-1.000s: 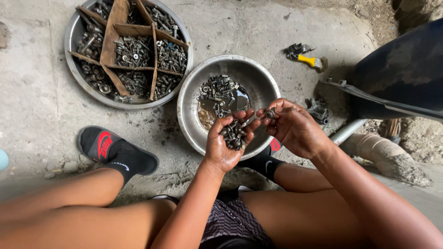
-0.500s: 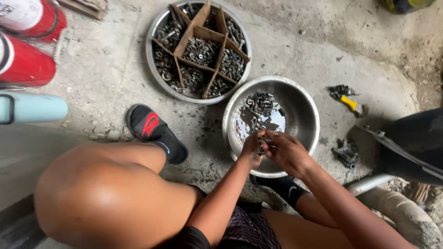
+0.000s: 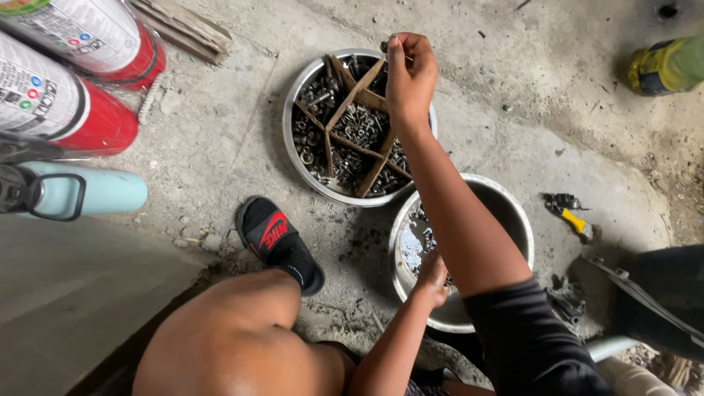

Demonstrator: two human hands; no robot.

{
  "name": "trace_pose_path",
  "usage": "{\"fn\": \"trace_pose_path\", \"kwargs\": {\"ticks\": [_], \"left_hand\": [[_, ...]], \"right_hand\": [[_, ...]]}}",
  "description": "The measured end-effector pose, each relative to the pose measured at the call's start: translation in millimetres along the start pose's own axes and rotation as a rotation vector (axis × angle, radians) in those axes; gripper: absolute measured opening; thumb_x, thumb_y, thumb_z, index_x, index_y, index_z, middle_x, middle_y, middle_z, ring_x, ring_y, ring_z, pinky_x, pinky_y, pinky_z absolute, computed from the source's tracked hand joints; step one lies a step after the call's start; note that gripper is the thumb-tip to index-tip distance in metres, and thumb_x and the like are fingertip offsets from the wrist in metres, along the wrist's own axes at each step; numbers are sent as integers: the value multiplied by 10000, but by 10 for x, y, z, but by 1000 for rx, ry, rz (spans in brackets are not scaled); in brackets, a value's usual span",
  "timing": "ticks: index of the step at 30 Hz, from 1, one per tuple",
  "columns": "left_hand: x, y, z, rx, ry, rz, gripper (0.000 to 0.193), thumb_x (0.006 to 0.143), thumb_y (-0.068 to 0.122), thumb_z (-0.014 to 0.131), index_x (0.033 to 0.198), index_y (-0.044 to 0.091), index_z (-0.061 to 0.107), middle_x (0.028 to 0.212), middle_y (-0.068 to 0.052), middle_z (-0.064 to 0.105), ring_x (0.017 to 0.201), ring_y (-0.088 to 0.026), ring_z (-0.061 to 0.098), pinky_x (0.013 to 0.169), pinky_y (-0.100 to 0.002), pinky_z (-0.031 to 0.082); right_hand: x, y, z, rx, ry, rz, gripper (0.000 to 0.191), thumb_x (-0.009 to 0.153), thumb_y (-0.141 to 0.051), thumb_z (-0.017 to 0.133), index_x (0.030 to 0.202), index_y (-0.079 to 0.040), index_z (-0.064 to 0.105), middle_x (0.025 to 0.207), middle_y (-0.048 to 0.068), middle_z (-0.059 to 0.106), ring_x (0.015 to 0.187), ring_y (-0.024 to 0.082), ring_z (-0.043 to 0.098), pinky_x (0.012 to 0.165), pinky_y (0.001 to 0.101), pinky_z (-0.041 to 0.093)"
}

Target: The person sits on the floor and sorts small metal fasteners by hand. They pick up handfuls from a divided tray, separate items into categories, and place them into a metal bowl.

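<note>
Concrete floor point(image 3: 220, 132), fingers point(image 3: 396, 55) over (divided) tray point(image 3: 293, 147)

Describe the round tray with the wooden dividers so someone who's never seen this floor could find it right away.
On the concrete floor sit two round metal dishes. The divided tray is the farther one, under the outstretched right hand. Unlike the plain bowl beside it, crossed wooden strips split it into sections full of small metal hardware.
</note>
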State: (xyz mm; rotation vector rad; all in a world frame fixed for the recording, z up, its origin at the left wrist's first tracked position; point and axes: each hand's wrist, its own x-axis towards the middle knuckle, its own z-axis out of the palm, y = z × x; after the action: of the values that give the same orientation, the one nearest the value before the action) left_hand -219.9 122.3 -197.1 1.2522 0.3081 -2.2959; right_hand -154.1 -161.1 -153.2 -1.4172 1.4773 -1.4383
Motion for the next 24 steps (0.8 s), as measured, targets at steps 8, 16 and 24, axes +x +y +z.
{"fn": "trace_pose_path", "kwargs": {"ticks": [8, 16, 24], "left_hand": [[239, -46, -66, -177, -259, 259, 336, 1109, 430, 575, 1053, 106, 646, 920, -102, 669, 732, -234, 602, 673, -400, 507], [404, -65, 44, -421, -600, 84, 333, 1095, 325, 535, 1159, 29, 672, 1137, -152, 726, 1097, -309, 692, 994, -470, 581], [-85, 13, 364, -440, -708, 63, 328, 1019, 288, 565, 1186, 37, 693, 1239, -132, 692, 1286, -320, 606, 1120, -485, 488]], "right_hand": [[-451, 431, -689, -278, -339, 668, 422, 1064, -316, 624, 1324, 9, 692, 947, 134, 645, 881, 240, 534, 781, 397, 447], [-1659, -596, -2993, -626, -475, 484, 249, 986, -117, 645, 1205, -10, 694, 1089, 113, 728, 984, 153, 695, 838, 286, 559], [-2157, -1191, -3196, -594, -316, 225, 252, 911, -38, 762, 1159, -50, 717, 1115, 84, 699, 885, 132, 684, 729, 274, 568]]}}
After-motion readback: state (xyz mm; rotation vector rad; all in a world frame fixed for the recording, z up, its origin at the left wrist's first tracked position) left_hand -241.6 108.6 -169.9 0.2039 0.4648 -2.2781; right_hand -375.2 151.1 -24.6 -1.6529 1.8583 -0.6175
